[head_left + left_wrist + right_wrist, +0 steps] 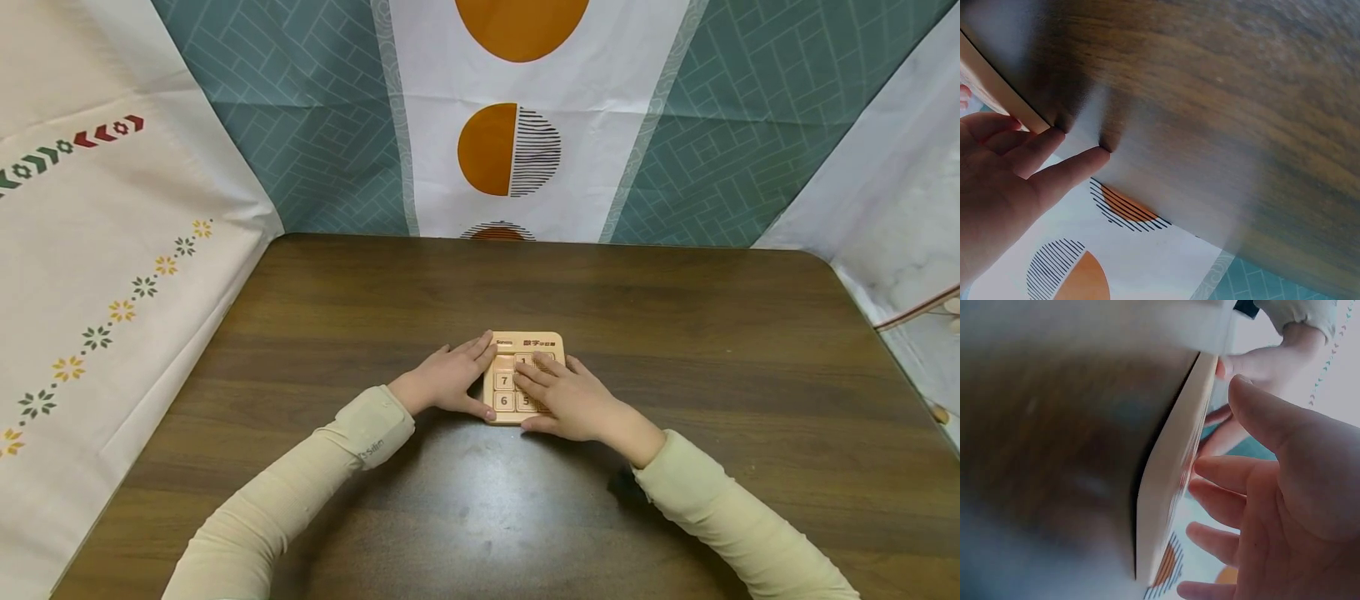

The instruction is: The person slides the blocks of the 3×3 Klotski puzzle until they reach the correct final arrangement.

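Observation:
A light wooden sliding number puzzle [504, 392] lies flat on the table, with tiles marked 1, 7, 6 and 5 in sight. An uncovered slot shows at its upper left, above the 7. Along the left edge of the frame my left hand [450, 379] rests, fingers extended near the top corner and thumb at the bottom corner. Over the right-hand tiles spreads my right hand [576, 402], its fingertips on or just above them, hiding several. The right wrist view shows the puzzle's side [1169, 462] and my right fingers fairly straight.
The brown wooden table [675, 333] extends around the puzzle on all sides. A patterned teal and white cloth [322, 142] hangs behind its far edge. White embroidered fabric [90, 250] borders the left side, and pale fabric [892, 192] the right.

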`<state>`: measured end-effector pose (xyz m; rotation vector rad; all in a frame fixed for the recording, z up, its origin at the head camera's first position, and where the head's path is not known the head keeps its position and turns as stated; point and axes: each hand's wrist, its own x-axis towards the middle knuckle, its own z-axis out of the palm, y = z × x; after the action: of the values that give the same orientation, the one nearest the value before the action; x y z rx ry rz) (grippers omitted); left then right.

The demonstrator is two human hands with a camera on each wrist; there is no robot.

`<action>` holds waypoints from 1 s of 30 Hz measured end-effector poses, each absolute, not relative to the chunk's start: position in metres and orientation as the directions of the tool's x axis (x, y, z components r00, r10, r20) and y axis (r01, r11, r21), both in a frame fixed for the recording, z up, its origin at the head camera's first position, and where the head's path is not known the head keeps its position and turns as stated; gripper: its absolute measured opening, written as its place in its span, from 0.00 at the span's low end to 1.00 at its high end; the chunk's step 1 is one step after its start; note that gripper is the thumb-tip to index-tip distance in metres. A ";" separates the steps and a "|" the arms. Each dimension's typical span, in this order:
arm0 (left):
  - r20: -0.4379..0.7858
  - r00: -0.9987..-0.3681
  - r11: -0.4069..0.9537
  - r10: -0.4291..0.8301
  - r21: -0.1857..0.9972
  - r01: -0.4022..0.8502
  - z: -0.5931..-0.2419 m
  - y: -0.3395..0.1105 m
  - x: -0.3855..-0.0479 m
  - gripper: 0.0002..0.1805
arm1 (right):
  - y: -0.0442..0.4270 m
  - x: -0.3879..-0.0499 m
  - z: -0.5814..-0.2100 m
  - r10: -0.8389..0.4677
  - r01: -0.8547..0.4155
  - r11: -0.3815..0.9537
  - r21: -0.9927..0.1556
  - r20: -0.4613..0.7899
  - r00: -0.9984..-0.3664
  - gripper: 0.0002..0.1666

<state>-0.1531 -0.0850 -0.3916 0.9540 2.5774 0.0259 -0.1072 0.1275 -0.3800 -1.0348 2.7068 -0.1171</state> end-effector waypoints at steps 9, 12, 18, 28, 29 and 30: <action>-0.354 -0.694 0.770 0.627 0.144 0.622 -0.392 -0.084 -0.154 0.59 | 0.140 -0.115 -0.381 -0.627 -0.611 0.779 -0.143 -0.196 -0.754 0.40; -0.359 -0.694 0.771 0.624 0.143 0.620 -0.392 -0.084 -0.154 0.59 | 0.140 -0.116 -0.382 -0.632 -0.615 0.775 -0.143 -0.193 -0.751 0.40; -0.366 -0.695 0.775 0.619 0.147 0.614 -0.392 -0.084 -0.154 0.59 | 0.137 -0.117 -0.382 -0.631 -0.609 0.776 -0.163 -0.202 -0.749 0.41; -0.361 -0.692 0.772 0.626 0.156 0.616 -0.391 -0.085 -0.154 0.59 | 0.122 -0.120 -0.382 -0.642 -0.619 0.766 -0.173 -0.222 -0.734 0.41; -0.360 -0.692 0.772 0.626 0.158 0.615 -0.391 -0.085 -0.154 0.59 | 0.121 -0.120 -0.382 -0.644 -0.620 0.765 -0.176 -0.224 -0.732 0.41; -0.359 -0.692 0.772 0.626 0.158 0.616 -0.392 -0.085 -0.154 0.59 | 0.119 -0.120 -0.382 -0.646 -0.621 0.764 -0.178 -0.225 -0.730 0.41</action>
<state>-0.1536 -0.0852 -0.3915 0.9439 2.5715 0.0357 -0.1202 0.1189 -0.3817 -0.9861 2.6875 -0.1305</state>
